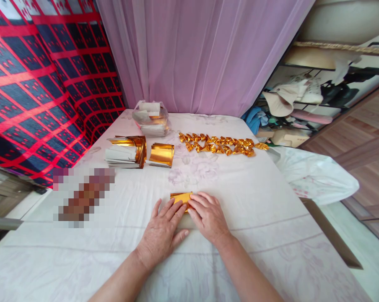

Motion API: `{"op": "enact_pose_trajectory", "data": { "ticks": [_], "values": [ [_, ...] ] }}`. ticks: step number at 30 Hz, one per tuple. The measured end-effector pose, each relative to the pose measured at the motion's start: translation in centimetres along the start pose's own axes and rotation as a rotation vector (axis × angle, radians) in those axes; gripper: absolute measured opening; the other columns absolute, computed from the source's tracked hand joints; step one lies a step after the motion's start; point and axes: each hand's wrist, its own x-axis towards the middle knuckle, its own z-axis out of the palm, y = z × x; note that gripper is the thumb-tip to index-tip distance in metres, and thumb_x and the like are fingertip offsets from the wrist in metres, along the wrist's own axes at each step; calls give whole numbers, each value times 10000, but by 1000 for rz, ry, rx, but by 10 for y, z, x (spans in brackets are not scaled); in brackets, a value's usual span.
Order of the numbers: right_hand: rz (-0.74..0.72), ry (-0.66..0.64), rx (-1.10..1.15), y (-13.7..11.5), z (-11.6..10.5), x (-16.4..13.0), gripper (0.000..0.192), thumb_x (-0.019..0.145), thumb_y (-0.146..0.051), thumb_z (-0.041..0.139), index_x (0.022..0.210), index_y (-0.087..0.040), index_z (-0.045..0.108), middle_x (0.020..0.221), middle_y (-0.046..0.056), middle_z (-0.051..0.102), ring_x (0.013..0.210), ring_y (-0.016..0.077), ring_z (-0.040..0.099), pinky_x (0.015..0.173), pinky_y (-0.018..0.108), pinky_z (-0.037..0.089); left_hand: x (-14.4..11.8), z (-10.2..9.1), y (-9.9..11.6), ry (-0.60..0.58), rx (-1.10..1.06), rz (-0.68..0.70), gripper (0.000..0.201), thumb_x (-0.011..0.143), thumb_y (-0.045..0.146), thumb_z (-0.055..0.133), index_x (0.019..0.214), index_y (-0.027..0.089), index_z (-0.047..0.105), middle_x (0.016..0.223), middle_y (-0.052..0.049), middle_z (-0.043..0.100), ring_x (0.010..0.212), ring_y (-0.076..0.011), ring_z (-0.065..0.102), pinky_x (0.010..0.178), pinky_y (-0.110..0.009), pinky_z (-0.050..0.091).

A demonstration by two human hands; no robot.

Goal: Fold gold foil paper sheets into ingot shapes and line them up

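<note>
A folded sheet of gold foil paper [180,197] lies on the white floral tablecloth in front of me. My left hand [162,228] rests palm down, fingers stretched out with their tips on the sheet's near part and the thumb apart. From the other side, my right hand [211,216] lays its slightly bent fingers on the sheet's right end, covering that edge; its thumb is mostly hidden. Farther off are a small stack of gold foil paper [162,155] and a larger curled stack [122,157] with pale backs. Several folded gold foil pieces [221,144] lie in rows.
Behind the stacks sits a clear plastic bag [150,119] holding more paper. A blurred patch [85,197] covers something at left. A purple curtain [189,54] hangs at the far edge, a red-and-black checked cloth [51,84] at left. A white bag [321,174] and shelves stand right.
</note>
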Motion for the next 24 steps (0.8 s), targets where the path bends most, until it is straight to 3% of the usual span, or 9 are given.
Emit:
{"op": "enact_pose_trajectory", "data": {
  "ticks": [24],
  "values": [
    [23, -45, 4, 0, 2, 1, 261, 943, -316, 526, 1122, -218, 689, 1225, 68, 666, 1204, 264, 517, 1006, 459, 393, 2, -3, 0, -12, -32, -42, 580, 943, 508, 464, 1453, 239, 402, 1451, -102, 491, 1348, -322, 401, 1126, -582, 233]
  ]
}}
